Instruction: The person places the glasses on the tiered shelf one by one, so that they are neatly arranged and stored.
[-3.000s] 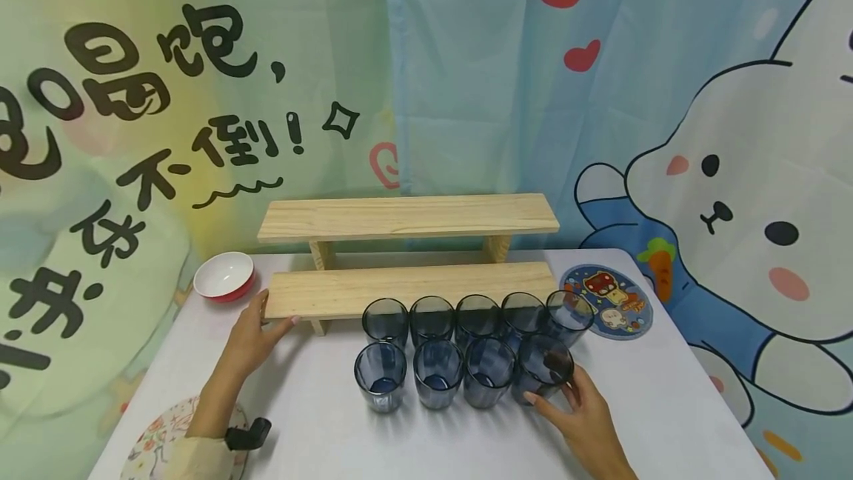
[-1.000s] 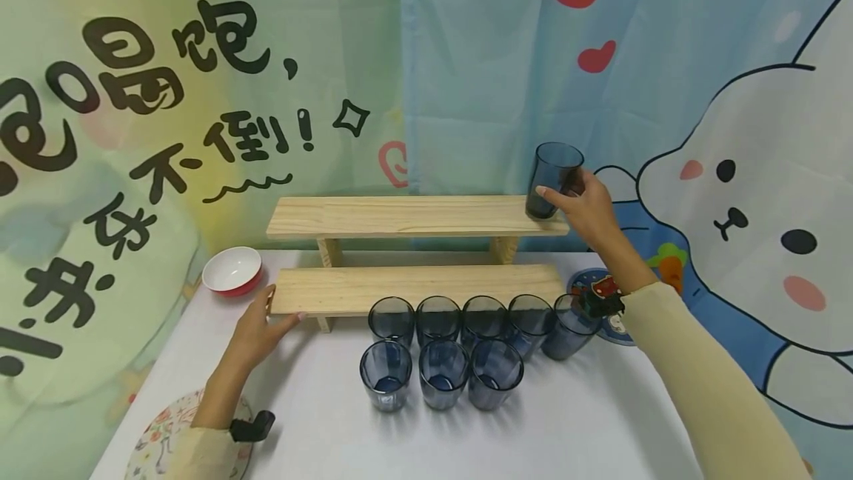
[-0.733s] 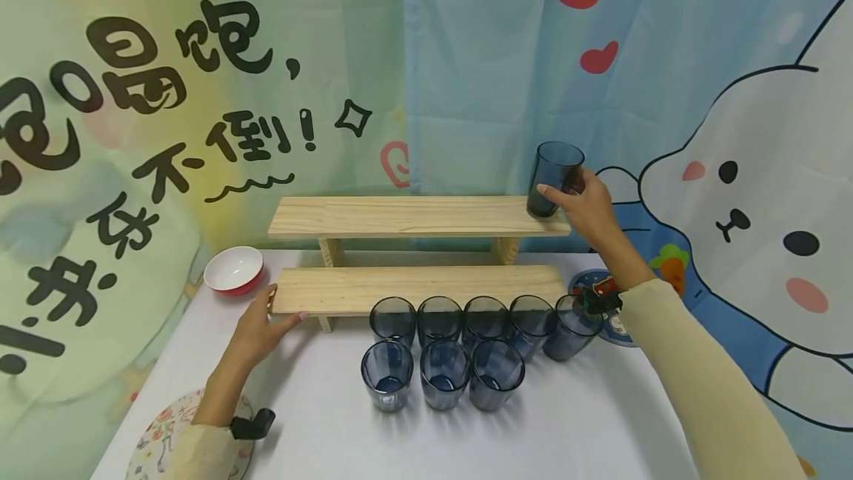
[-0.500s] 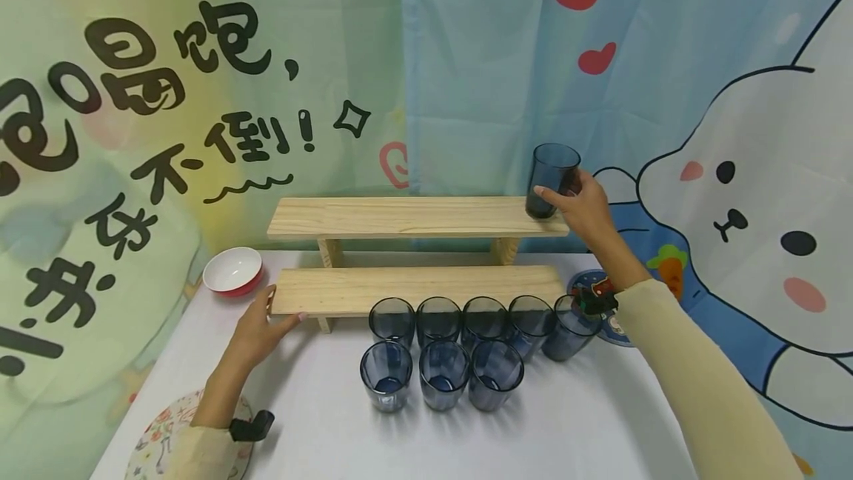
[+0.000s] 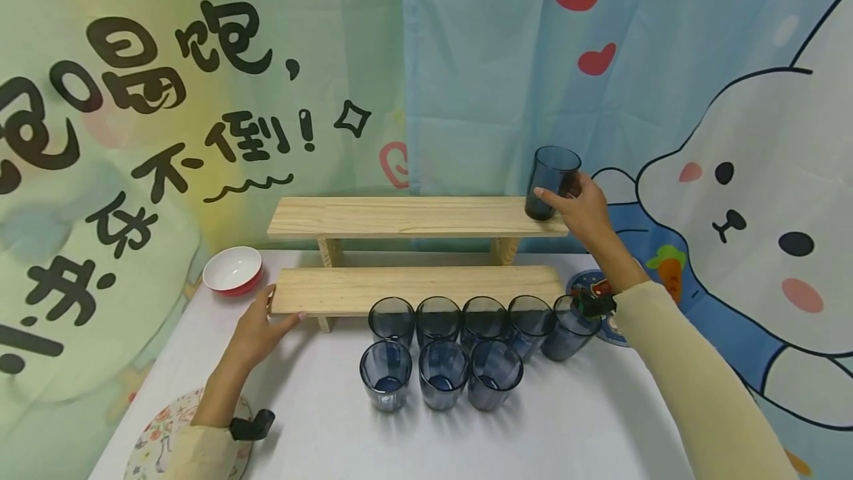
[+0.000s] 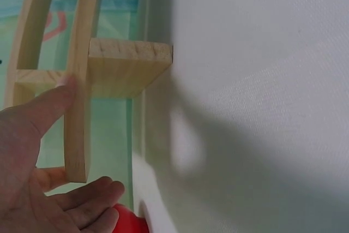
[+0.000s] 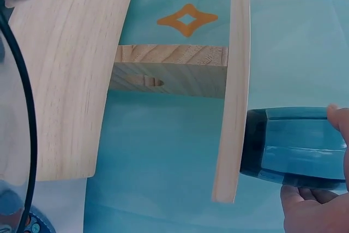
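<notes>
My right hand (image 5: 588, 212) grips a dark blue drinking glass (image 5: 550, 172), thumb on one side and fingers on the other. The glass stands upright at the right end of the upper board (image 5: 400, 216) of a two-tier wooden shelf; in the right wrist view its base (image 7: 253, 143) meets the board. At the shelf's left end, my left hand (image 5: 255, 333) holds the lower board (image 5: 406, 290). The left wrist view has the thumb (image 6: 54, 102) on the board's front edge and a finger at its end. Several matching glasses (image 5: 443, 372) stand upright in two rows before the shelf.
A white bowl with a red outside (image 5: 233, 272) sits left of the shelf. Partly under my right forearm lies a round blue patterned mat (image 5: 589, 280). A round floral mat (image 5: 149, 443) is at front left. A printed curtain (image 5: 466, 80) hangs behind the table.
Since the oldest frame, my right hand has moved the rightmost front-row glass up to the upper board. Over the last second it has barely shifted. My left hand has stayed at the lower board.
</notes>
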The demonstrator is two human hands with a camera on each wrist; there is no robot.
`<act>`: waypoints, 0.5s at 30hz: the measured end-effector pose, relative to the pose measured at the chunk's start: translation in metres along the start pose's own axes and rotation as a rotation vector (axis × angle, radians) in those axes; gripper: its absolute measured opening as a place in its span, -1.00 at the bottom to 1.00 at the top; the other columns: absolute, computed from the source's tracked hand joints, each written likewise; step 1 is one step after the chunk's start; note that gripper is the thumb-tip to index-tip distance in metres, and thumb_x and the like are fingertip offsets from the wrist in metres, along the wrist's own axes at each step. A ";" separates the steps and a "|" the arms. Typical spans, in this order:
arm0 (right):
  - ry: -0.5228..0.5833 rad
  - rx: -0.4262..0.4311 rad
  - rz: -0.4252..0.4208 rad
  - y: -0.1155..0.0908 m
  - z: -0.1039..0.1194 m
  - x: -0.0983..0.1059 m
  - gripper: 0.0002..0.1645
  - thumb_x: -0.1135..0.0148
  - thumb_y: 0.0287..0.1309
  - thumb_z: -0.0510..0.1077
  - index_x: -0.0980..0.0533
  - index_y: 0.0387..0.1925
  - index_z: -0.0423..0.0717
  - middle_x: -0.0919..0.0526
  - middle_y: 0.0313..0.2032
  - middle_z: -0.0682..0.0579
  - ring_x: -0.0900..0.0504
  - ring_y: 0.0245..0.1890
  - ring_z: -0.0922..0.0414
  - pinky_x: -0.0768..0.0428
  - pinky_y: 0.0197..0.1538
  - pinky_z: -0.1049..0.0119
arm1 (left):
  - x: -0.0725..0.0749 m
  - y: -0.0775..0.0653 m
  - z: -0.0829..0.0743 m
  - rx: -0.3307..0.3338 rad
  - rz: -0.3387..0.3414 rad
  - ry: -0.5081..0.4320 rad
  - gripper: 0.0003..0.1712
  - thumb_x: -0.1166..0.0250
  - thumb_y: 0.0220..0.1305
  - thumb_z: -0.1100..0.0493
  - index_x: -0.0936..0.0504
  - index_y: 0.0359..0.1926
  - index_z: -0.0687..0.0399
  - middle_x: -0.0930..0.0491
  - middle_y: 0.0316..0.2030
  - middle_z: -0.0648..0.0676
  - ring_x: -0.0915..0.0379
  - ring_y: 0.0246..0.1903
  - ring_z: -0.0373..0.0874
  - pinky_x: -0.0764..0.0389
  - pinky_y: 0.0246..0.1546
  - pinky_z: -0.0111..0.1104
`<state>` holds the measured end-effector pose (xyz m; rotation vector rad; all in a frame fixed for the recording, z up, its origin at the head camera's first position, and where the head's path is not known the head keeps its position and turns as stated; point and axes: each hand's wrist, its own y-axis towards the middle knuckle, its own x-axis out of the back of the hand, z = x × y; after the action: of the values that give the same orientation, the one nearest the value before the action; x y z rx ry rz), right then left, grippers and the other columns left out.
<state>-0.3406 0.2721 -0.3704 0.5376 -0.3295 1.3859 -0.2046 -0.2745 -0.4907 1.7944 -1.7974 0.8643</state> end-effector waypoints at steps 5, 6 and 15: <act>0.036 -0.011 -0.005 0.000 -0.001 -0.003 0.22 -0.39 0.28 0.36 -0.08 0.63 -0.23 -0.27 0.54 -0.32 -0.25 0.56 -0.26 -0.31 0.54 -0.20 | 0.001 -0.002 0.000 0.006 0.006 -0.010 0.13 -0.39 0.45 -0.10 0.07 0.60 0.46 -0.11 0.51 0.60 -0.07 0.51 0.51 -0.18 0.48 0.30; 0.044 -0.011 -0.006 0.000 -0.001 -0.003 0.23 -0.39 0.28 0.36 -0.07 0.64 -0.23 -0.25 0.55 -0.31 -0.24 0.57 -0.25 -0.30 0.54 -0.19 | 0.000 -0.002 0.000 0.005 0.005 -0.015 0.12 -0.39 0.45 -0.09 0.07 0.60 0.46 -0.10 0.51 0.60 -0.07 0.51 0.50 -0.18 0.49 0.30; 0.066 0.019 0.009 -0.005 -0.001 0.002 0.30 -0.41 0.28 0.34 0.05 0.67 -0.22 -0.09 0.62 -0.29 -0.13 0.62 -0.23 -0.22 0.60 -0.13 | -0.001 0.000 0.001 0.000 0.015 -0.021 0.13 -0.37 0.46 -0.11 0.09 0.60 0.46 -0.07 0.53 0.59 -0.02 0.53 0.51 -0.16 0.50 0.30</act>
<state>-0.3357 0.2737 -0.3709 0.5051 -0.2664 1.4138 -0.2041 -0.2742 -0.4916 1.7993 -1.8261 0.8544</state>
